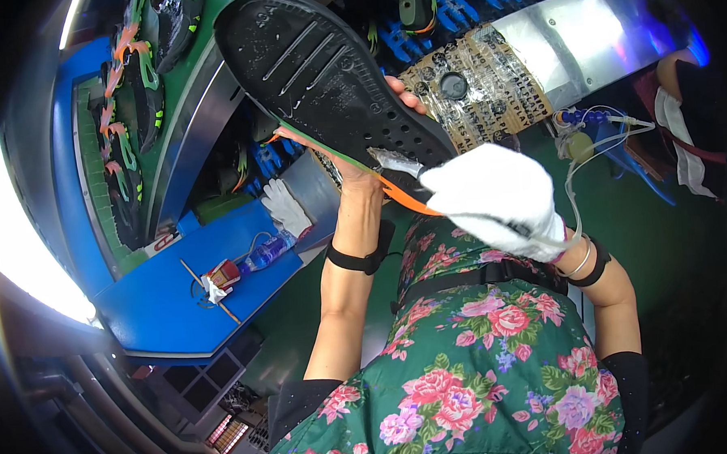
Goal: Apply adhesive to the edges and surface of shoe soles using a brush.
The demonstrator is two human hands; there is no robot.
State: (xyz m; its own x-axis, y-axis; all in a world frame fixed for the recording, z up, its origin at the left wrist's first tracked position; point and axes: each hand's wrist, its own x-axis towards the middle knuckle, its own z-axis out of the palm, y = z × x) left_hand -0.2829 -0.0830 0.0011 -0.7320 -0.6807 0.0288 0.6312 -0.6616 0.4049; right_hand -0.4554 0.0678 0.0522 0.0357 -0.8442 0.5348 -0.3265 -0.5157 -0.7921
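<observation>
A large black shoe sole [325,83] is tilted up in front of me, its slotted and perforated face toward me. Orange and green show along its lower edge. My bare left hand [336,151] grips it from behind, with fingertips curling over the far right edge. My right hand [492,197], in a white glove, is closed at the sole's lower right end. A thin clear hose [573,197] runs to this glove; what the fingers hold is hidden. Beside the glove, a shiny pale strip [397,161] lies against the sole; I cannot tell what it is.
A metal machine arm [570,43] wrapped in taped cardboard [476,100] extends behind the sole. On the left, a blue table [156,309] holds a white glove [284,206], a bottle [269,251] and a red cup [223,273]. Several shoe parts [131,99] line a green conveyor.
</observation>
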